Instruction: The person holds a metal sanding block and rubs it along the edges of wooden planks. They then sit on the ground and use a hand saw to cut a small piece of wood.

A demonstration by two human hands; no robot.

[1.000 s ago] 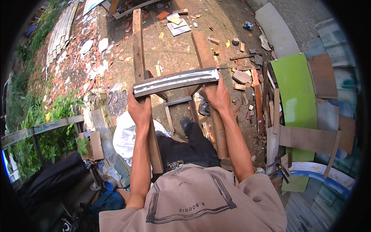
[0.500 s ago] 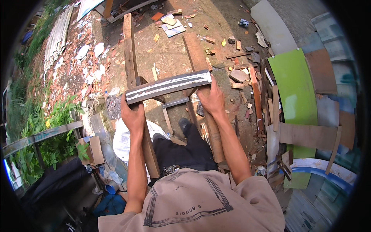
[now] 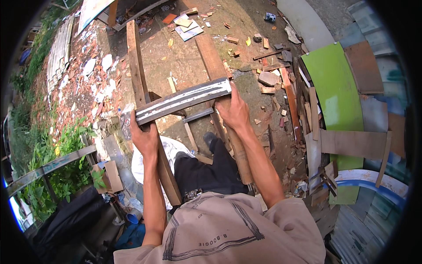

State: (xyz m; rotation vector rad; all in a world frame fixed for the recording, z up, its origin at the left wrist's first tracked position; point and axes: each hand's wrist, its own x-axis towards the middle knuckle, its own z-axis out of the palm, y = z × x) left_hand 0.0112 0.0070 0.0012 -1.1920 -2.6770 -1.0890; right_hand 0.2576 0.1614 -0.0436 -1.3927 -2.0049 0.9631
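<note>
A short dark bar (image 3: pixel 184 101), its face streaked with white, lies crosswise over two long wooden beams. My left hand (image 3: pixel 145 140) grips its left end, fingers curled round the edge. Its right end is in my right hand (image 3: pixel 235 111), which also rests against the right beam. The left beam (image 3: pixel 137 66) runs away from me and reaches back beside my thigh. To its right the other beam (image 3: pixel 210 56) runs roughly alongside. Below the bar, between the beams, shows a lower grey crosspiece (image 3: pixel 198 116). Parts of both beams are hidden by the bar and my hands.
A white sack (image 3: pixel 140 165) lies by my left leg. At right, scrap planks lie near a bright green panel (image 3: pixel 336 101). Broken bricks and a flat stone (image 3: pixel 268 78) litter the ground. Green plants (image 3: pixel 61 154) grow behind a rail at left.
The bar, both beams and my hands have shifted a little left in the picture, and the surroundings have turned slightly too. Both hands keep their hold on the bar's ends.
</note>
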